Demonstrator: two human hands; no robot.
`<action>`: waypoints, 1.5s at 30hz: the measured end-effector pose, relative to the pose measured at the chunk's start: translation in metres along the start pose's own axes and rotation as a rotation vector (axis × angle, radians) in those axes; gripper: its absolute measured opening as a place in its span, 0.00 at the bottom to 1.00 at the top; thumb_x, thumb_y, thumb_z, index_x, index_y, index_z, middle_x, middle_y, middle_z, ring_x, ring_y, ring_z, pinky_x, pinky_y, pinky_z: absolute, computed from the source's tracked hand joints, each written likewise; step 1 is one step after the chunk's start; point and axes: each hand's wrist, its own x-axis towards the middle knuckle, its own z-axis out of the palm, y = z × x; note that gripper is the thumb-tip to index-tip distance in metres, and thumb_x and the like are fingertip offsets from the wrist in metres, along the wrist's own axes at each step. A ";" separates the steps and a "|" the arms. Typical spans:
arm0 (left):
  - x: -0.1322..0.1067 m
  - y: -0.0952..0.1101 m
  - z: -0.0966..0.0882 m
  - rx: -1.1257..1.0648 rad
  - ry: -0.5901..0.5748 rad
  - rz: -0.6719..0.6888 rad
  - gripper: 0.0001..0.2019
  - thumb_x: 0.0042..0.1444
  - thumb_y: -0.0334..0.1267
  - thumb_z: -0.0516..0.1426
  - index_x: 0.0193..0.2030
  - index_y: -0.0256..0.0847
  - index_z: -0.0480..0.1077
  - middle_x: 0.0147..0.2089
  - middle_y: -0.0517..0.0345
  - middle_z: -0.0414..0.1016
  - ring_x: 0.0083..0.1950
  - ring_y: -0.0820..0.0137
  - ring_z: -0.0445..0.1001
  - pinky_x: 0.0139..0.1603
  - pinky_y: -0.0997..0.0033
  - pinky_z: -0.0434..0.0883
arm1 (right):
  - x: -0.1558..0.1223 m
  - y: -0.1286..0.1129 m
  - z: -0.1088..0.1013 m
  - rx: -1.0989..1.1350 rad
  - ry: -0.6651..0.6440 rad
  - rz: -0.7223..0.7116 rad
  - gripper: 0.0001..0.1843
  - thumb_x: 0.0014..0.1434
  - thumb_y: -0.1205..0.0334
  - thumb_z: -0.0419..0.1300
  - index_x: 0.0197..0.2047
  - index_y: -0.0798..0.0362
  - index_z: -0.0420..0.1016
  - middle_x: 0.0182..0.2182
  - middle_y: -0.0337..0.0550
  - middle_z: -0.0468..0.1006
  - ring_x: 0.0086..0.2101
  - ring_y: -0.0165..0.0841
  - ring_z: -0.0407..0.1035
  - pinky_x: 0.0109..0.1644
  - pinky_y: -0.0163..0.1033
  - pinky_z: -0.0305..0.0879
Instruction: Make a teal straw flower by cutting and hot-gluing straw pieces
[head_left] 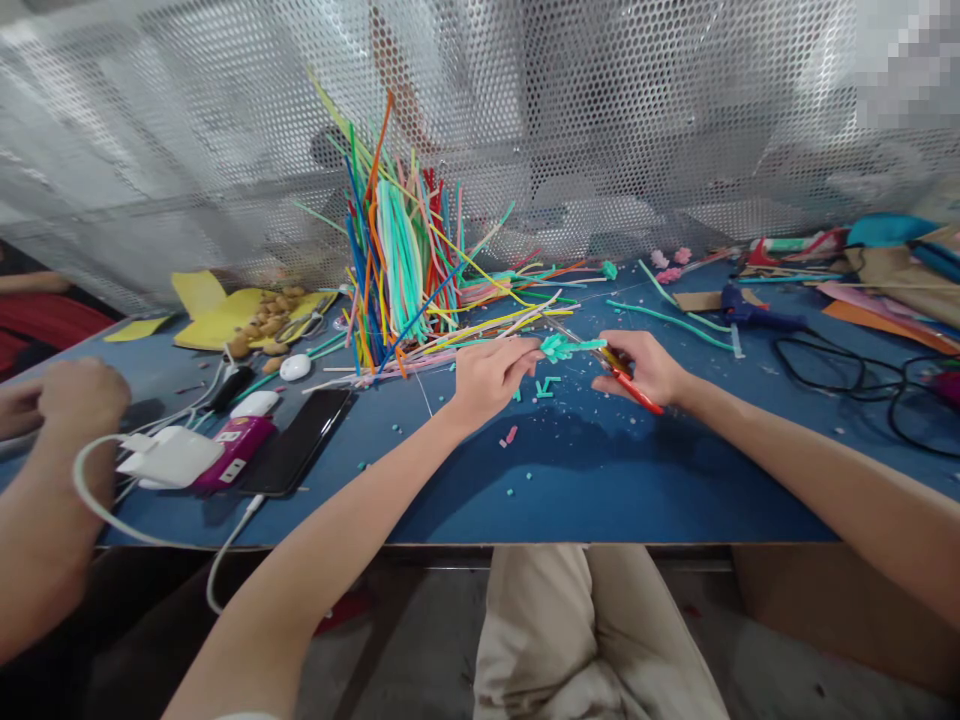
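Note:
Between thumb and fingers, my left hand pinches a teal pipe-cleaner piece with several short tufts, its stem pointing right. My right hand is closed around a red-handled cutting tool. Its slim metal end points up and left behind the stem; whether it is scissors or pliers I cannot tell. The stem's right end reaches the tool near my right fingers. Short teal offcuts and a pink scrap lie on the blue table below.
A tall bundle of colourful pipe cleaners stands before the perforated metal panel. Leftward are a phone, a white charger with cables, and another person's hand. A glue gun and its black cord lie right.

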 end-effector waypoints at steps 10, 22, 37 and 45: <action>0.001 0.005 0.001 -0.003 0.013 -0.004 0.16 0.72 0.45 0.51 0.43 0.41 0.78 0.25 0.61 0.79 0.30 0.75 0.79 0.36 0.76 0.72 | 0.000 -0.010 0.004 -0.073 0.101 0.029 0.27 0.53 0.48 0.69 0.25 0.49 0.54 0.21 0.33 0.57 0.23 0.27 0.50 0.28 0.39 0.50; 0.000 -0.002 0.003 0.057 0.019 0.000 0.13 0.70 0.43 0.55 0.44 0.41 0.79 0.28 0.62 0.82 0.31 0.76 0.80 0.35 0.78 0.71 | 0.008 0.019 -0.016 -0.365 0.319 0.322 0.28 0.55 0.38 0.63 0.22 0.50 0.59 0.18 0.36 0.61 0.23 0.28 0.54 0.29 0.38 0.49; 0.003 -0.014 0.002 0.217 -0.046 -0.069 0.12 0.68 0.46 0.57 0.45 0.45 0.81 0.42 0.57 0.84 0.44 0.69 0.82 0.46 0.69 0.72 | 0.000 0.042 -0.084 -0.660 0.199 0.462 0.09 0.58 0.54 0.62 0.38 0.47 0.81 0.35 0.46 0.83 0.35 0.44 0.74 0.39 0.50 0.67; 0.004 -0.022 0.000 0.301 -0.014 -0.134 0.13 0.69 0.46 0.56 0.44 0.45 0.80 0.41 0.59 0.84 0.39 0.69 0.79 0.41 0.68 0.69 | 0.011 -0.007 -0.013 -0.338 -0.225 0.002 0.09 0.60 0.56 0.62 0.37 0.49 0.83 0.33 0.40 0.83 0.32 0.32 0.76 0.39 0.39 0.68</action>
